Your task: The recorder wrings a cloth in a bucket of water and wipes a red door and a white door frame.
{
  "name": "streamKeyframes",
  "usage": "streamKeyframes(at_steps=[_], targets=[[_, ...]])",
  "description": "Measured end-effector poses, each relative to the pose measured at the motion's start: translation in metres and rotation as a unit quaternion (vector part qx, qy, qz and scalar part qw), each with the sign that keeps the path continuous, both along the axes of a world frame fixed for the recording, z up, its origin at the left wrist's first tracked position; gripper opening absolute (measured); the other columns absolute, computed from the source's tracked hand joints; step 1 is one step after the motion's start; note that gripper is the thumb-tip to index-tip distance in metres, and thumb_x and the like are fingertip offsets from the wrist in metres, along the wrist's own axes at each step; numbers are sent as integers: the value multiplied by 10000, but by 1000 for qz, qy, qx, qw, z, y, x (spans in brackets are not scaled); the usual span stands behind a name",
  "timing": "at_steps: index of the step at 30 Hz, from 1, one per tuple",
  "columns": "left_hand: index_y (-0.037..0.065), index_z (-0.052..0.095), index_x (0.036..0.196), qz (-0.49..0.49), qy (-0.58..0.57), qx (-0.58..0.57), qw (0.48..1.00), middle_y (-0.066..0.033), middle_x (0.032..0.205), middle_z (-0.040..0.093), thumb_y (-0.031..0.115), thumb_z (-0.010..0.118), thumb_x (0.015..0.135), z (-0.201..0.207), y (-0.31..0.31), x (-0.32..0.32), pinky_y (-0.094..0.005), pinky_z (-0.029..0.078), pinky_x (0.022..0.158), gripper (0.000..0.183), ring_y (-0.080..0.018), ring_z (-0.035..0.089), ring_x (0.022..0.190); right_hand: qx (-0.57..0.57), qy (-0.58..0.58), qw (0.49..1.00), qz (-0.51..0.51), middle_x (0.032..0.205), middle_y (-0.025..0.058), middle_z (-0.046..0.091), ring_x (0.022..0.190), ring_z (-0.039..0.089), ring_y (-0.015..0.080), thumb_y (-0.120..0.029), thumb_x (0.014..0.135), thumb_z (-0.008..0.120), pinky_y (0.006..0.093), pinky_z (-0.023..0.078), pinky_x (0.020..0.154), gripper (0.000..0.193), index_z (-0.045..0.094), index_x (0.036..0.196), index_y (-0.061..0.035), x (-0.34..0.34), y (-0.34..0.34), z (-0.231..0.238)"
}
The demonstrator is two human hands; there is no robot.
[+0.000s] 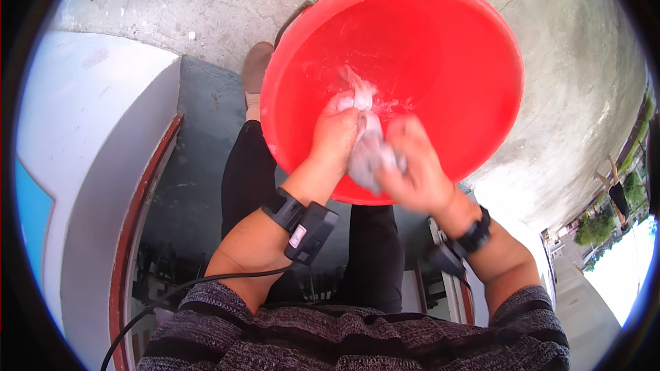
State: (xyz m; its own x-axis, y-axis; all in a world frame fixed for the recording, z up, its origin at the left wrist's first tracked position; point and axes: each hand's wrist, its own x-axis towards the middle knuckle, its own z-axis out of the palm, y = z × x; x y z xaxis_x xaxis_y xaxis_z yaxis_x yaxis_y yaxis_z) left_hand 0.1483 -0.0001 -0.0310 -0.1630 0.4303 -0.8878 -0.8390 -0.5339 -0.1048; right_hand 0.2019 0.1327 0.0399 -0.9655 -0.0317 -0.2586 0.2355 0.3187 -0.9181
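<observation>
A large red basin (467, 62) stands in front of my legs, with water and splashes near its bottom. Over its near side I hold a wet, whitish-grey cloth (368, 139), bunched and twisted. My left hand (335, 136) is closed round the cloth's middle, and a loose end sticks out beyond the fingers into the basin. My right hand (416, 168), smeared by motion, has curled fingers on the cloth's nearer, thicker part. What the cloth is exactly cannot be made out.
Straps with small black boxes (313, 232) sit on both my forearms; a black cable (234, 275) runs from the left one. My shoe (256, 65) is beside the basin on the concrete floor (206, 0). A pale wall (103, 96) stands left. Another person (618, 196) is far right.
</observation>
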Motion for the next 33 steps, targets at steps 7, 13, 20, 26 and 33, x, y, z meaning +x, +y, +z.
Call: streamKeyframes(at_steps=[7,13,20,26,33], targets=[[17,524,1030,-155,127,-200,959,-72,941,556,7,470,824,8,4,1,-259,438,741,213,-153,527,861,349,-249,903,20,1054,236,530,1030,486,403,-204,797,551,423,439,841,234,582,964,-43,-11,26,-140],[57,389,1262,-215,131,-238,938,-95,1135,450,52,504,853,37,17,-11,-242,380,839,425,-131,452,979,399,-306,864,-32,1037,228,568,958,549,389,-239,826,523,446,457,818,287,576,1043,-59,8,71,-179],[80,243,1386,-176,100,-207,957,-127,1242,435,73,560,842,21,5,-13,-293,413,850,630,-171,486,1007,44,-213,976,-33,861,205,577,885,537,395,-75,681,563,423,446,778,297,584,975,-36,-2,9,-88],[69,288,1363,-158,135,-153,966,-133,1242,479,14,552,824,10,7,-7,-306,476,797,603,-172,555,980,-137,-47,985,99,863,167,521,852,505,371,-48,622,566,440,409,825,271,534,879,31,4,8,43],[27,477,1188,-222,46,-66,972,-81,1066,572,86,535,857,12,14,-6,-298,476,807,341,-176,575,933,139,-145,975,-98,821,246,562,816,539,428,-86,699,548,469,440,728,137,526,802,1,-4,11,-100]])
